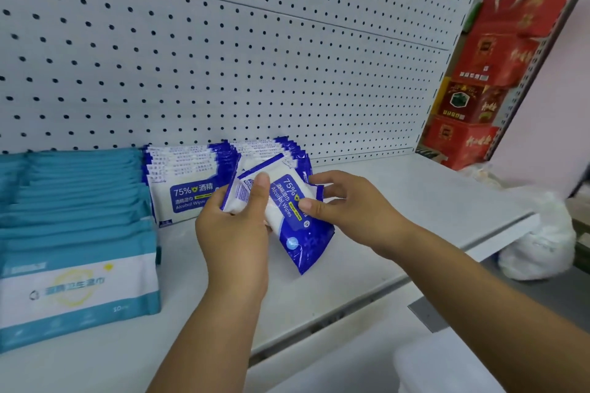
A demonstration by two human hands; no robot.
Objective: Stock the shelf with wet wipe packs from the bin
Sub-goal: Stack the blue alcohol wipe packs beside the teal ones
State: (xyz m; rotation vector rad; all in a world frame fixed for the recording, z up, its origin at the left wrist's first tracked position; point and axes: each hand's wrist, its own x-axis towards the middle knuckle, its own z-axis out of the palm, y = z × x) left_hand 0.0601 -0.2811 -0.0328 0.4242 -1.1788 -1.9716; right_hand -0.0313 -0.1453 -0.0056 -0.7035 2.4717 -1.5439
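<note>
Currently both hands are working just above the shelf (pixel 415 201). The left hand (pixel 236 233) is gripping a barcode-side pack (pixel 238 195), thumb curled over its top. The right hand (pixel 348 204) is pinching the upper edge of a tilted blue pack (pixel 297 233), which is hanging between the two hands with its lower corner pointing toward the wrists.

The two packs are touching, film on film. Judged risk: the tilted pack is resting on a light pinch only, so it is liable to be slipping free and dropping past the shelf edge.

Just behind the fingertips a rear row of blue packs (pixel 290 147) is standing on edge. A second blue row (pixel 188 182) is standing left of the left hand, with teal packs (pixel 76 226) further left. A hard push inward is risking a toppled row. The barcode-side pack is also risking going in face-backward.
</note>
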